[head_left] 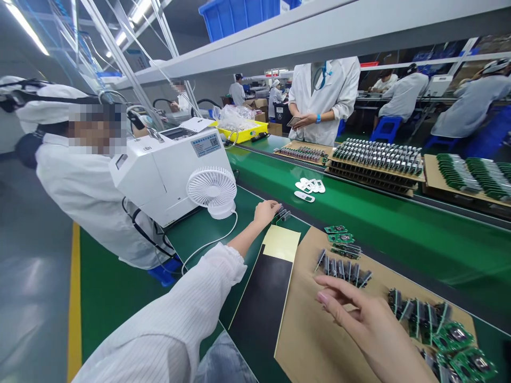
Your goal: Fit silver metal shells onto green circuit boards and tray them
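My left hand (265, 214) reaches to the far edge of the green bench. Its fingers are closed at the top of a small group of upright circuit boards (283, 215), seemingly pinching one. Nearer to me, my right hand (365, 314) hovers over a brown cardboard sheet (305, 314), thumb and forefinger apart with nothing between them. Just beyond its fingertips stands a row of circuit boards with dark parts (343, 268). More boards (419, 314) lie to its right, and flat green boards (339, 234) rest at the sheet's far end.
A black sheet with a yellow end (261, 292) lies between my arms. A white fan (212, 187) and a white machine (171, 175) stand left, near a seated co-worker. White oval covers (309, 187) sit on the green conveyor (359, 207). Board-laden cardboard trays (377, 159) line its far side.
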A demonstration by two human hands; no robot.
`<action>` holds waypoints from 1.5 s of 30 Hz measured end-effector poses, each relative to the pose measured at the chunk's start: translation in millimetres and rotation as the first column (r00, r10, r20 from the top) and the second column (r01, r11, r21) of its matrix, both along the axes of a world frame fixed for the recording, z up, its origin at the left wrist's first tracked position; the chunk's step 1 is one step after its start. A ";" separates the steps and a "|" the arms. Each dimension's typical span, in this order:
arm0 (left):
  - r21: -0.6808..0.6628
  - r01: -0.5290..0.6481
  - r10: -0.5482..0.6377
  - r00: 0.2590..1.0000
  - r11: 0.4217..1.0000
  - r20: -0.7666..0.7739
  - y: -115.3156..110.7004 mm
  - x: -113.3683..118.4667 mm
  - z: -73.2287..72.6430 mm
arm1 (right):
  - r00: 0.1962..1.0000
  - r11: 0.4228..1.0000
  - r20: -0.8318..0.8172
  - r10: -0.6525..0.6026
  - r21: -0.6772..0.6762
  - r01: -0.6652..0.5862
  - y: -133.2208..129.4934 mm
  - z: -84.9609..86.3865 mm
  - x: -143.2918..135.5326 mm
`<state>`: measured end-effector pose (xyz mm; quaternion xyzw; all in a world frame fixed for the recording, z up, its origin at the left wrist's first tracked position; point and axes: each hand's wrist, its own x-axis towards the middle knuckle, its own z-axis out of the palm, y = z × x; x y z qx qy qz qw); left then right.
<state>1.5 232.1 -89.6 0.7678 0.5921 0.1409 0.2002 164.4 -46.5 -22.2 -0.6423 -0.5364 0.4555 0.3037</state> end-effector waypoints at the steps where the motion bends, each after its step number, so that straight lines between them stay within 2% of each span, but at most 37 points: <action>1: 0.014 0.011 -0.011 1.000 1.000 -0.010 -1.5 2.0 -0.5 | 1.000 1.000 0.006 -0.001 0.002 0.001 0.1 -0.2 -0.5; 8: 0.090 0.078 -0.069 0.992 0.993 -0.101 -11.2 16.9 -9.8 | 0.999 0.998 0.040 -0.024 0.066 0.021 0.9 1.7 -4.5; 18: 0.140 0.112 -0.097 0.990 0.984 -0.105 -14.3 10.0 -23.6 | 0.998 0.995 0.062 0.001 0.101 -0.007 0.9 -6.0 -5.9; 23: 0.128 0.063 -0.060 0.998 0.990 -0.025 -21.2 4.5 -12.7 | 0.996 0.994 0.085 -0.008 0.113 -0.002 1.9 -4.0 -5.7; 26: 0.102 -0.093 0.089 0.995 0.990 0.044 -42.4 -11.2 -0.9 | 0.996 0.993 0.090 -0.014 0.119 0.003 2.3 -3.4 -5.4; 28: 0.019 -0.205 0.203 0.977 0.979 0.072 -65.1 -25.6 2.7 | 0.996 0.993 0.088 -0.031 0.116 0.021 2.5 -4.5 -5.9; 30: -0.113 -0.255 0.264 0.962 0.960 0.076 -90.1 -38.5 1.2 | 0.993 0.990 0.095 -0.073 0.126 0.061 2.9 -6.3 -7.3; 33: -0.263 -0.271 0.307 0.946 0.926 0.105 -120.8 -48.4 -5.0 | 0.991 0.987 0.104 -0.085 0.144 0.069 3.5 -8.2 -10.3; 36: -0.385 -0.222 0.321 0.923 0.896 0.215 -140.1 -47.9 -3.4 | 0.992 0.993 0.123 -0.034 0.120 0.019 4.0 -8.3 -14.4; 39: -0.500 -0.074 0.306 0.864 0.863 0.399 -160.1 -42.1 13.0 | 0.993 0.992 0.109 -0.052 0.123 0.038 4.8 -9.0 -22.6; 42: -0.569 0.099 0.300 0.768 0.817 0.565 -186.3 -34.9 38.5 | 0.989 0.948 0.099 -0.111 0.308 0.076 6.2 -11.9 -35.1; 45: -0.589 0.226 0.301 0.687 0.776 0.661 -208.5 -29.4 61.3 | 0.965 0.819 0.169 -0.202 0.570 0.072 6.4 -14.9 -45.7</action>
